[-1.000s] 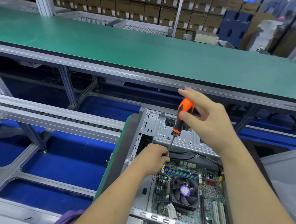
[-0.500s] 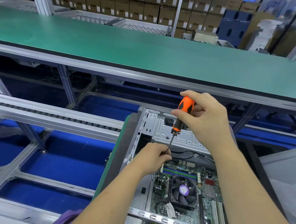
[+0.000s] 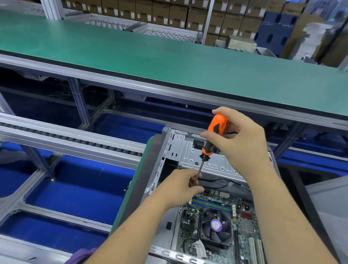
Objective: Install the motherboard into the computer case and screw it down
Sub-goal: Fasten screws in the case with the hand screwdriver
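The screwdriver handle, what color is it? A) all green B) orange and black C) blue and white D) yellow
B: the right hand grips a screwdriver whose handle is orange with black, while the left hand steadies its metal shaft low down over the motherboard.

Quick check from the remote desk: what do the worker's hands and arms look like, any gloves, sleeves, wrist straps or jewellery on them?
Both hands are bare: no gloves on the left hand or the right hand. Both forearms are uncovered as far as the frame shows, with no sleeve, watch, wrist strap or ring visible. A bit of purple fabric shows at the bottom edge below the left arm; what it is cannot be told.
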`<action>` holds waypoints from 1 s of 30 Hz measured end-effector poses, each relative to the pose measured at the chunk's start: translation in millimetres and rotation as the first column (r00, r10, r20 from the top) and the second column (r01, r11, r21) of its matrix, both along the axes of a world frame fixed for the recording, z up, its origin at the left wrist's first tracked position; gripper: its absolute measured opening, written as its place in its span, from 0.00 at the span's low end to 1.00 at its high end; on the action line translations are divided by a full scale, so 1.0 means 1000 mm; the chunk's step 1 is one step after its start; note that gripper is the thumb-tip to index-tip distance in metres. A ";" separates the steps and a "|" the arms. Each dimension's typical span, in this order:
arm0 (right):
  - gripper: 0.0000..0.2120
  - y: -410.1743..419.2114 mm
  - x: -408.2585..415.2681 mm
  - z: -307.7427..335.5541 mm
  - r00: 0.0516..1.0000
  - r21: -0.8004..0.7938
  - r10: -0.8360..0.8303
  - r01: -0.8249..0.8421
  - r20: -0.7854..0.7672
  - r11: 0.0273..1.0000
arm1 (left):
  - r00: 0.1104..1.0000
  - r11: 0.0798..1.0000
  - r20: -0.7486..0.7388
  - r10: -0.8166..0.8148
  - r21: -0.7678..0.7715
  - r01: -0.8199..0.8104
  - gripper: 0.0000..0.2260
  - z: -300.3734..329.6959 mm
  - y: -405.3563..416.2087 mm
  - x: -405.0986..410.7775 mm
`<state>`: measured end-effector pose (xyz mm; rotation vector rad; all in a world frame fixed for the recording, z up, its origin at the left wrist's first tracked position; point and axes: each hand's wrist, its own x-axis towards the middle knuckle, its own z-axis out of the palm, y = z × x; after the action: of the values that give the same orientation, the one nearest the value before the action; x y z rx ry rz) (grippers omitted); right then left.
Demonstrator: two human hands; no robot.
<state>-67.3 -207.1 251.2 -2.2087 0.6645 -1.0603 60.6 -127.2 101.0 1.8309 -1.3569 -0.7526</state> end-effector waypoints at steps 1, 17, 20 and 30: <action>0.23 -0.001 -0.001 0.000 1.000 -0.009 0.021 -0.021 -0.008 1.000 | 1.000 1.000 -0.002 0.021 -0.017 -0.021 0.07 0.001 0.000 0.000; 0.19 -0.001 0.007 0.042 0.833 -0.306 -0.127 -0.053 -0.538 0.950 | 1.000 1.000 0.021 0.006 0.013 -0.006 0.07 0.003 0.000 0.000; 0.17 0.002 0.016 0.057 0.698 -0.169 0.047 -0.237 -0.715 0.957 | 0.997 1.000 0.076 0.008 0.016 -0.009 0.08 0.005 0.002 0.000; 0.14 -0.001 0.039 0.080 0.445 -0.238 -0.110 -0.243 -0.889 0.940 | 0.705 0.984 0.686 -0.180 0.123 0.131 0.08 0.031 0.009 0.032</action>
<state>-28.0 -208.5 331.1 -3.0357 0.8341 0.2327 92.6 -117.7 131.5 2.1805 -2.0000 -0.1521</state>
